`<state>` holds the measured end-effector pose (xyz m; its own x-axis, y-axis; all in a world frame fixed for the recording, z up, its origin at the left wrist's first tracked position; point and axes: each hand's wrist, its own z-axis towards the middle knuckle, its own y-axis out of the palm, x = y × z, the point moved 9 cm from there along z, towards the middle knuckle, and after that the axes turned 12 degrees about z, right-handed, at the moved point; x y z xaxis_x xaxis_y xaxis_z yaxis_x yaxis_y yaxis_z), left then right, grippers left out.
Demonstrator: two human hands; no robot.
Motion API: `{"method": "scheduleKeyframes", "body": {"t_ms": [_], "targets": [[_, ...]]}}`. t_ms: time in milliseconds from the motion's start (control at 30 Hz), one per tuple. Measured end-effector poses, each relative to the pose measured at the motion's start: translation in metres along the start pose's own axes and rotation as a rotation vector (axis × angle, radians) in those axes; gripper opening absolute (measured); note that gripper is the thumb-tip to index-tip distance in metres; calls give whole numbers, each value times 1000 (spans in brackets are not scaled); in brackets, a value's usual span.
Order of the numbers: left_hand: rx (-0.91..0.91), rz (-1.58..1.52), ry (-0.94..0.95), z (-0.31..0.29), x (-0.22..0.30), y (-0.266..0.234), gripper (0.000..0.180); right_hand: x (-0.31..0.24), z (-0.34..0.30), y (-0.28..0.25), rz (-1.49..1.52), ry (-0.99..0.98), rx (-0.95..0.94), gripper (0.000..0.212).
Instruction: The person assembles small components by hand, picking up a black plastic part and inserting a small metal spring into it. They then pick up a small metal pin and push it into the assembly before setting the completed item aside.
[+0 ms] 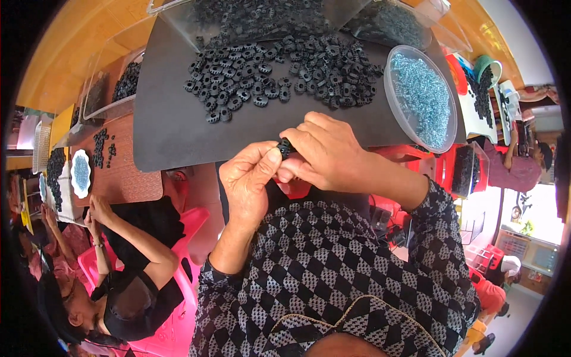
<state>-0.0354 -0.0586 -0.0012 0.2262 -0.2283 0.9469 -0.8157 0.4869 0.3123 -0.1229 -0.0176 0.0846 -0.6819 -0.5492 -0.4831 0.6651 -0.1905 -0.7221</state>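
Over the near edge of the dark table mat, my two hands meet around a small black hair claw clip (284, 147). My left hand (253, 175) pinches it between thumb and fingers. From the other side my right hand (324, 149) grips it too, its fingers curled and partly hiding it. Two loose piles lie beyond my hands: black oval clip pieces (238, 77) on the left and more black clip pieces (336, 71) on the right. A round clear tub (389, 89) of small bluish metal springs (422, 98) stands at the right.
Clear plastic bins (178, 27) holding black pieces line the far edge of the mat (172, 131). At left, a person (137, 250) sits on a pink chair by a brown table (128, 184) with a white dish (81, 172). Other people and work tables are at right.
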Motion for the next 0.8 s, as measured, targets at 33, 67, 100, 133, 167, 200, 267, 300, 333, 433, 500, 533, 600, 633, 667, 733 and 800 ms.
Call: {"method": "scheduleKeyframes", "body": {"t_ms": [33, 67, 100, 133, 167, 200, 267, 300, 333, 433, 500, 533, 600, 633, 667, 733, 800], "targets": [[2, 0, 1, 0, 0, -3, 17, 5, 2, 0, 87, 84, -13, 25], [14, 204, 90, 0, 8, -6, 19, 4, 2, -3, 87, 85, -13, 25], [26, 408, 179, -1, 16, -8, 21, 7, 1, -5, 133, 127, -15, 23], [31, 654, 276, -2, 27, -7, 20, 10, 0, -7, 179, 168, -17, 21], [29, 653, 276, -1, 28, -6, 20, 11, 0, -8, 172, 170, -44, 16], [17, 719, 320, 0, 32, -2, 16, 12, 1, -9, 170, 172, -43, 16], [5, 784, 365, -2, 34, 3, 13, 12, 3, -9, 143, 145, -58, 12], [-10, 575, 277, 0, 27, 1, 13, 13, 4, -10, 143, 144, -58, 12], [-26, 366, 188, 1, 20, 1, 13, 13, 4, -15, 213, 114, -5, 10], [-10, 309, 178, -1, 18, 2, 14, 9, 3, -21, 314, 87, 88, 7], [9, 261, 184, -2, 24, 1, 15, 7, 2, -23, 341, 91, 130, 5], [26, 215, 190, -2, 27, -1, 15, 7, 3, -25, 365, 101, 152, 4], [49, 217, 200, -4, 26, -2, 15, 7, 2, -25, 388, 111, 172, 4], [71, 219, 209, -5, 26, -4, 15, 7, 1, -24, 377, 124, 177, 4], [71, 218, 211, -5, 25, -3, 15, 8, 0, -24, 365, 137, 181, 5], [95, 215, 224, -5, 24, -5, 16, 11, -2, -21, 361, 158, 166, 9], [105, 147, 138, -4, 19, -9, 17, 12, -2, -18, 365, 178, 149, 14]]}}
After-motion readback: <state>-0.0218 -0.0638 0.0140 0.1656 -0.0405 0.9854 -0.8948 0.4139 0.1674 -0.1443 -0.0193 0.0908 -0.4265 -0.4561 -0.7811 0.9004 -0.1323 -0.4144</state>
